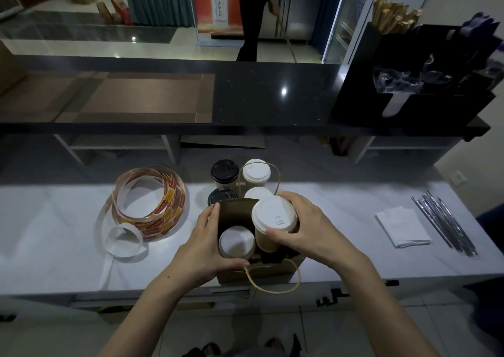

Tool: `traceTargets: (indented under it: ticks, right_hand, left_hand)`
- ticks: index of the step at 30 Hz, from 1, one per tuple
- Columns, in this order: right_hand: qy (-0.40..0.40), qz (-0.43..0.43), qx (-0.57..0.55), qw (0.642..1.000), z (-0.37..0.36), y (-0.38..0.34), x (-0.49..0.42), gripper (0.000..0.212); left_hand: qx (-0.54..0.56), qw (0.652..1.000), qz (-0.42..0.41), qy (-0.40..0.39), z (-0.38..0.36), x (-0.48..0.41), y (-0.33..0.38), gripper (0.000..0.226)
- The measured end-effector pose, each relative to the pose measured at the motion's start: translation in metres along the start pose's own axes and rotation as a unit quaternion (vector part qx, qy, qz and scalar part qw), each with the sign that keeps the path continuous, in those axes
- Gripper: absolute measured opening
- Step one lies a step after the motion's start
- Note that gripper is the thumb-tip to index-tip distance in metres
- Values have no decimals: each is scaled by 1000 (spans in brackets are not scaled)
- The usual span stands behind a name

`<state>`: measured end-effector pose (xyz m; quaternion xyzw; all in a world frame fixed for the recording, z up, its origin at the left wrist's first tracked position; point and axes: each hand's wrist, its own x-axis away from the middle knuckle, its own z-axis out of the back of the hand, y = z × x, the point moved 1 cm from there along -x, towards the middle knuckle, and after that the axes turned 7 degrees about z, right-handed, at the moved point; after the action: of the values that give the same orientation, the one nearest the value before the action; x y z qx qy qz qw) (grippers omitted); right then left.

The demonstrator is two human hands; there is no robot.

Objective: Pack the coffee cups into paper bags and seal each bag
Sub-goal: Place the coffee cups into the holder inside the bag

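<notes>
We stand at a long white counter (54, 234), with a dark upper counter (272, 97) behind it carrying a black organizer (409, 105) at its right end. On the white surface to our left lies a loose sticker roll (169, 212), red and yellow, partly unwound. Directly before us, at the near edge, stands the open brown paper bag (234, 212). Our left hand (207, 242) curls round the bag's left rim, holding its mouth apart. Our right hand (308, 225) grips the held cup (274, 215) at its white lid, the cup tilted with its base inside the bag, beside the packed cup (236, 242) already seated there. Just behind the bag wait four more cups (256, 171), two black-lidded and two white-lidded. Well to the right lie folded napkins (402, 227) and wrapped straws (444, 225).
</notes>
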<state>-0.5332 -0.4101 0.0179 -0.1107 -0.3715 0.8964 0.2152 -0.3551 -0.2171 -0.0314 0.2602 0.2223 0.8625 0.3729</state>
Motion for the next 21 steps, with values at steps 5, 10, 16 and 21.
traceTargets:
  ticks: [5, 10, 16, 21]
  right_hand:
    - [-47, -30, 69, 996, 5, 2, 4, 66]
    - [-80, -44, 148, 985, 9, 3, 2, 65]
    - [-152, -13, 238, 959, 6, -7, -10, 70]
    - [-199, -3, 286, 937, -2, -12, -22, 68]
  left_hand:
    - [-5, 1000, 3, 0, 0, 1, -1, 151]
    - [-12, 1000, 2, 2, -1, 2, 0, 150]
    - [-12, 1000, -5, -1, -1, 3, 1, 148]
    - [-13, 1000, -8, -3, 0, 3, 2, 147]
